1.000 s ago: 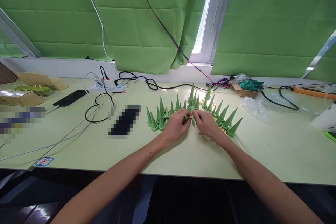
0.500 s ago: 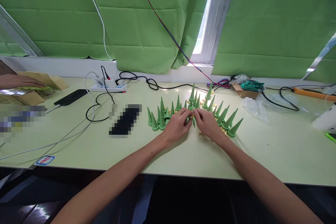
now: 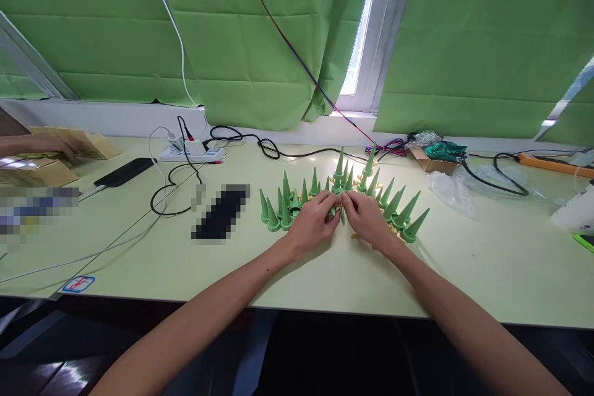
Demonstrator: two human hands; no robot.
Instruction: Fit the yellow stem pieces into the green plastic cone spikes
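Observation:
Several green cones with round bases stand in a spread cluster on the pale table, among them an upright cone (image 3: pixel 273 218) at the left and a tilted cone (image 3: pixel 414 227) at the right. My left hand (image 3: pixel 317 216) is closed around a small green piece, partly hidden by the fingers. My right hand (image 3: pixel 364 213) meets it at the fingertips, pinched on the same green piece or one joined to it. A green tip points down between the hands. Small yellowish parts (image 3: pixel 398 233) lie among the cones near my right wrist.
A blurred dark object (image 3: pixel 221 213) lies left of the cones, with a black phone-like slab (image 3: pixel 125 173) and power strip (image 3: pixel 192 151) beyond. Another person's hand (image 3: pixel 55 145) is at cardboard boxes. An open box (image 3: pixel 434 161) and clear plastic (image 3: pixel 452 192) are at the right.
The other person's hand at the far left has shifted slightly over the boxes. My two hands keep nearly the same pose and place.

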